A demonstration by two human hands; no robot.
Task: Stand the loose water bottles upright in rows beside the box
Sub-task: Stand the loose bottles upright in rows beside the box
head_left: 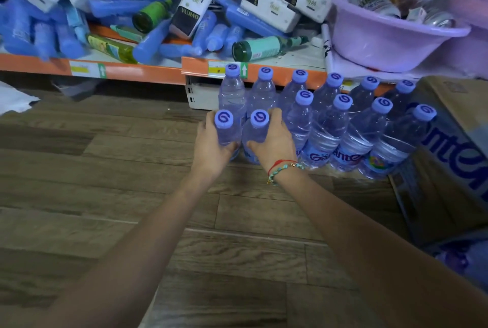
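A shop: an orange-edged shelf (132, 71) with price tags (80, 69) holds jumbled packaged goods (194, 4).

The water bottles (327, 121) are clear plastic with pale purple caps and blue labels low on their bodies. They stand upright on the wood floor in two rows just left of the cardboard box (449, 158). The back row has six, and the front row has four free-standing ones running out from the box. At the front row's far end from the box, two more bottles (243, 127) stand side by side, touching, each wrapped by a hand.
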